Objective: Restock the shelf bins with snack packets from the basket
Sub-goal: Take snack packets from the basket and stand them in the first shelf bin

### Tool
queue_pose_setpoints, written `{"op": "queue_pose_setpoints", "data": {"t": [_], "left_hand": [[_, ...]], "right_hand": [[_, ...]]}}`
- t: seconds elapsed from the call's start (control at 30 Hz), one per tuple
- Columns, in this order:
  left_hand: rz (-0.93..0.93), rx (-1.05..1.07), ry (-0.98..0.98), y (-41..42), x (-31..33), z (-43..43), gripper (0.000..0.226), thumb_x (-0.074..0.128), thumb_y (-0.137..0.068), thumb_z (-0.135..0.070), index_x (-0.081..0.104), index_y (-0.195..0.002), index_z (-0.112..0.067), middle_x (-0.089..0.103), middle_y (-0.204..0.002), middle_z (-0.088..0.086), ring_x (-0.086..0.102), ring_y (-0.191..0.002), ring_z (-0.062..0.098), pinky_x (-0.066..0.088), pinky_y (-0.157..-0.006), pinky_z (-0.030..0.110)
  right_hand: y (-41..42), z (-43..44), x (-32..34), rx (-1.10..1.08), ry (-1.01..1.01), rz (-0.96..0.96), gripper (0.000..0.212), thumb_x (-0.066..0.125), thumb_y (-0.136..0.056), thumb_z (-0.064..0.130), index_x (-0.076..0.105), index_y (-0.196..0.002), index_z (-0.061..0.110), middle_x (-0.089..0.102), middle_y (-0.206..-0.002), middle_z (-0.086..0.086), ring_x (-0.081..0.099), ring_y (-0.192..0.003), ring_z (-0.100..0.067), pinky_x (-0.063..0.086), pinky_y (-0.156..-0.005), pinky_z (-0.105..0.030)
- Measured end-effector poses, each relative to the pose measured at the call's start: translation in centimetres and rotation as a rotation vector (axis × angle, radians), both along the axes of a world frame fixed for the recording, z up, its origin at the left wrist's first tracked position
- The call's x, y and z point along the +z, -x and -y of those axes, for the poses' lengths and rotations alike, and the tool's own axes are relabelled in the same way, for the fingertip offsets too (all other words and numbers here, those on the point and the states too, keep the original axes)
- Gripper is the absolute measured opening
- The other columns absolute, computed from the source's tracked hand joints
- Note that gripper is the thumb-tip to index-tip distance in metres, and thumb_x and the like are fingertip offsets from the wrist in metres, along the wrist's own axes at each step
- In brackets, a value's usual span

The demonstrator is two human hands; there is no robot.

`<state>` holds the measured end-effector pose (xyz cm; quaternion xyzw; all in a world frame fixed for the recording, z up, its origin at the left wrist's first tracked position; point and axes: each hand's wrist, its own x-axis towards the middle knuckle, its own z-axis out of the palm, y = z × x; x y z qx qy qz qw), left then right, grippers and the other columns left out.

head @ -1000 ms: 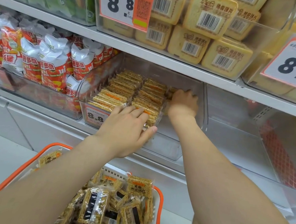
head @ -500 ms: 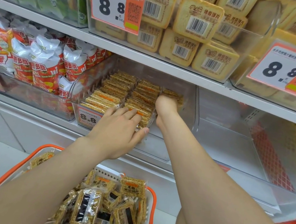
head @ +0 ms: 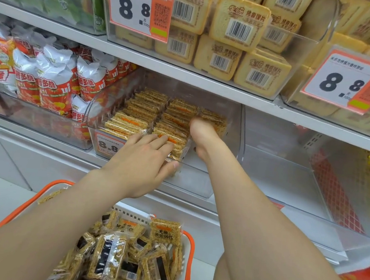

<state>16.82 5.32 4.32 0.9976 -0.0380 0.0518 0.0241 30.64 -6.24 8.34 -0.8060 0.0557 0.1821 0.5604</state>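
A clear shelf bin [head: 237, 131] holds rows of upright golden snack packets [head: 136, 117]. My left hand [head: 146, 158] lies with straight fingers on top of the front packets of the middle row, its thumb against their front face. My right hand [head: 202, 137] reaches into the right side of the bin, bent at the wrist toward a short third row of packets [head: 215, 120]. Its fingers are hidden behind the hand and blurred. Below, an orange-rimmed basket [head: 189, 248] holds several loose packets [head: 163, 232] of the same snack.
To the left is a bin of red and white snack bags [head: 54, 77]. The upper shelf carries yellow toast packs [head: 238, 20] and price tags [head: 138, 6]. An empty clear bin [head: 289, 177] stands to the right. White cabinet fronts run below the shelf.
My right hand has drawn back from the rear of the bin toward the front and turned downward. The left hand stays on the front packets.
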Motion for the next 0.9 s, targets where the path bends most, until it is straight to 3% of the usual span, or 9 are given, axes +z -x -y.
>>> {"op": "queue_pose_setpoints", "data": {"t": [0.1, 0.17, 0.27, 0.4, 0.53, 0.63, 0.73, 0.8, 0.9], "left_hand": [[-0.002, -0.006, 0.011, 0.1, 0.0, 0.0, 0.079, 0.003, -0.101, -0.064, 0.035, -0.16, -0.023, 0.028, -0.171, 0.002, 0.023, -0.158, 0.023, 0.013, -0.129, 0.046], [0.026, -0.013, 0.055, 0.2, 0.0, 0.0, 0.068, 0.015, -0.107, -0.059, 0.041, -0.156, -0.019, 0.033, -0.168, 0.004, 0.027, -0.156, 0.024, 0.015, -0.129, 0.047], [0.13, -0.033, 0.112, 0.5, 0.1, 0.2, 0.048, 0.04, -0.109, -0.047, 0.052, -0.143, -0.015, 0.047, -0.153, 0.006, 0.04, -0.144, 0.026, 0.027, -0.124, 0.046], [0.326, 0.017, 0.117, 1.9, 0.5, 0.8, 0.027, 0.066, -0.093, -0.024, 0.057, -0.116, -0.017, 0.05, -0.117, 0.004, 0.047, -0.108, 0.027, 0.046, -0.091, 0.042], [0.347, 0.089, 0.084, 3.6, 0.9, 0.8, 0.02, 0.069, -0.084, -0.018, 0.053, -0.096, -0.017, 0.056, -0.092, 0.005, 0.05, -0.087, 0.032, 0.044, -0.069, 0.045], [0.093, 0.111, 0.121, 5.1, 0.4, 0.8, 0.018, 0.063, -0.09, -0.029, 0.051, -0.102, -0.025, 0.066, -0.085, -0.002, 0.065, -0.083, 0.031, 0.053, -0.066, 0.042], [-0.197, 0.099, 0.046, 6.3, -0.5, 1.2, 0.019, 0.056, -0.098, -0.037, 0.055, -0.115, -0.028, 0.069, -0.101, -0.002, 0.067, -0.095, 0.026, 0.057, -0.072, 0.04], [-0.349, 0.073, -0.011, 6.7, -1.2, 1.5, 0.027, 0.054, -0.101, -0.04, 0.059, -0.124, -0.026, 0.067, -0.113, 0.001, 0.065, -0.104, 0.027, 0.056, -0.082, 0.04], [-0.391, 0.04, -0.038, 6.9, -1.8, 1.6, 0.028, 0.051, -0.104, -0.036, 0.062, -0.128, -0.025, 0.067, -0.118, 0.005, 0.064, -0.11, 0.029, 0.056, -0.089, 0.041]], "right_hand": [[1.1, 0.1, 0.3, 0.071, 0.154, 0.096, 0.024, 0.039, -0.105, 0.013, 0.055, -0.122, 0.008, 0.052, -0.099, -0.006, 0.049, -0.078, -0.02, 0.044, -0.07, -0.032], [1.7, 0.7, 0.3, 0.16, 0.376, 0.267, 0.027, 0.043, -0.102, 0.012, 0.058, -0.122, 0.002, 0.055, -0.106, -0.01, 0.056, -0.096, -0.029, 0.04, -0.076, -0.03], [3.6, 1.7, 0.3, 0.283, 0.607, 0.521, 0.007, 0.047, -0.1, 0.005, 0.055, -0.098, 0.004, 0.055, -0.096, -0.012, 0.059, -0.099, -0.035, 0.041, -0.075, -0.032], [6.7, 2.4, 1.3, 0.346, 0.653, 0.779, 0.014, 0.051, -0.092, 0.001, 0.063, -0.094, 0.008, 0.063, -0.092, -0.01, 0.062, -0.094, -0.035, 0.047, -0.071, -0.036], [10.7, 3.0, 2.2, 0.456, 0.684, 0.929, 0.021, 0.05, -0.082, 0.021, 0.071, -0.086, 0.02, 0.068, -0.084, -0.009, 0.063, -0.078, -0.035, 0.054, -0.066, -0.037], [12.9, 3.7, 1.4, 0.785, 0.696, 0.84, 0.017, 0.053, -0.08, 0.014, 0.061, -0.065, 0.018, 0.058, -0.066, -0.006, 0.058, -0.066, -0.03, 0.048, -0.057, -0.034], [13.1, 4.9, -1.6, 1.097, 0.851, 0.602, 0.019, 0.053, -0.09, 0.007, 0.068, -0.081, 0.012, 0.066, -0.079, -0.007, 0.058, -0.07, -0.023, 0.051, -0.059, -0.035], [12.9, 5.4, -4.0, 1.206, 0.982, 0.492, 0.017, 0.052, -0.092, 0.005, 0.067, -0.084, 0.008, 0.064, -0.08, -0.008, 0.058, -0.07, -0.027, 0.052, -0.062, -0.038], [12.5, 5.7, -6.7, 1.251, 1.165, 0.444, 0.028, 0.051, -0.092, 0.003, 0.044, -0.068, 0.014, 0.045, -0.069, -0.005, 0.042, -0.064, -0.024, 0.04, -0.058, -0.038]]}}
